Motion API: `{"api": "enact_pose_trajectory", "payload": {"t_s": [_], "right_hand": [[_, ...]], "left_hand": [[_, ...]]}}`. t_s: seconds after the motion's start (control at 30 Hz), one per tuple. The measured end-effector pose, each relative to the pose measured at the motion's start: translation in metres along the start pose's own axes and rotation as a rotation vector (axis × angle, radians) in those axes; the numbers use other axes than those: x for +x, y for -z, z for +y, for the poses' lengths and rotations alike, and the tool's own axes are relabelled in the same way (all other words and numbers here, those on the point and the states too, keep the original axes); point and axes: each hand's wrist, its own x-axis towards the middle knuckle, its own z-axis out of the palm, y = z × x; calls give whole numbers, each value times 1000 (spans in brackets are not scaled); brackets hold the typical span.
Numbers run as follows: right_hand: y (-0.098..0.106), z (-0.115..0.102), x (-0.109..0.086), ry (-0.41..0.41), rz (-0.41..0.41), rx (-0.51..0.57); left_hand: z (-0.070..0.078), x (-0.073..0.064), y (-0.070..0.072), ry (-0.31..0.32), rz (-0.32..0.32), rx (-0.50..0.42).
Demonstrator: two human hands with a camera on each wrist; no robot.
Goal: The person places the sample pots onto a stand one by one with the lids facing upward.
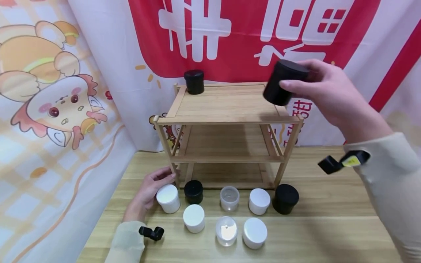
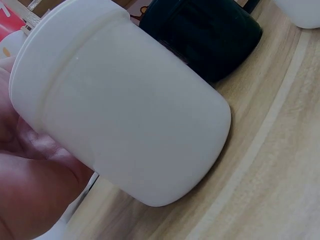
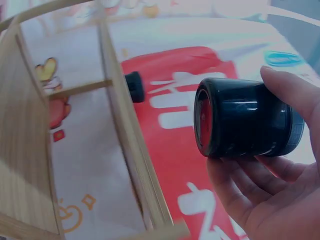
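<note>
In the head view, my right hand [image 1: 332, 91] holds a black jar [image 1: 279, 84] tilted above the right end of the wooden shelf's [image 1: 227, 120] top tier. The right wrist view shows the thumb on one side of this jar and the fingers beneath it. Another black jar [image 1: 195, 83] stands at the top tier's back left corner. Low on the left, my left hand [image 1: 149, 190] grips the shelf's front left leg between thumb and fingers, its fingertips partly hidden. Close beside this hand a white lidded jar [image 2: 130, 110] stands upright on the table.
Before the shelf on the wooden table [image 1: 315, 233] stand a small black jar [image 1: 193, 192], a larger black jar [image 1: 285, 199], clear jars [image 1: 226, 232] and several white jars [image 1: 254, 233]. Printed cloth [image 1: 108, 73] hangs behind and to the left.
</note>
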Motion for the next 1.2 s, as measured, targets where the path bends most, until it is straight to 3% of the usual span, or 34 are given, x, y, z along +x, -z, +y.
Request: {"api": "enact_pose_trajectory", "payload": {"t_s": [0.33, 0.6, 0.8, 1.1, 1.2], "right_hand": [[-68, -44, 48, -46, -146, -101], [-126, -61, 68, -75, -234, -242], [-144, -73, 77, -89, -237, -278], [-162, -86, 90, -233, -205, -235], [-166, -90, 93, -247, -197, -222]], "left_hand": [[1, -1, 1, -23, -11, 3], [0, -4, 3, -14, 4, 9], [-1, -1, 0, -8, 15, -1], [1, -1, -1, -3, -5, -10], [1, -2, 1, -5, -2, -6]]}}
